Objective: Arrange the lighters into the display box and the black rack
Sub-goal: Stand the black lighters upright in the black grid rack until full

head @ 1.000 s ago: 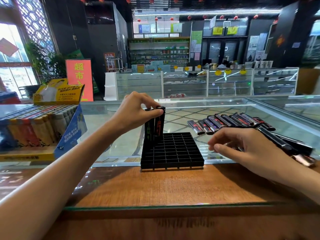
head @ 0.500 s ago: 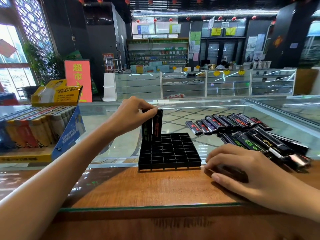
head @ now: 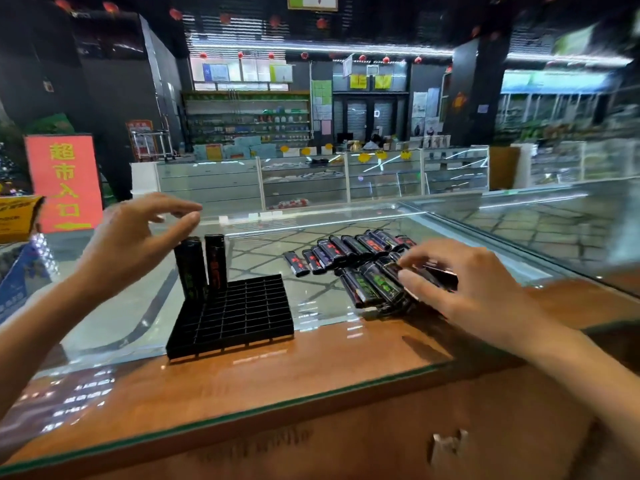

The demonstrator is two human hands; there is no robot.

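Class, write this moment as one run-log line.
left hand: open above two upright lighters in black rack | right hand: pinches lighter at loose pile | rack: mostly unfilled

Left hand [head: 131,237] apparently off the lighters [head: 199,268]

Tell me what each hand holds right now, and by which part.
Left hand holds nothing, open above the two upright lighters in the black rack. Right hand touches a lighter in the loose pile; blur hides any grip.

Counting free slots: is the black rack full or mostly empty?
Mostly empty: two lighters stand upright at the far-left corner of the rack; its other cells are bare.
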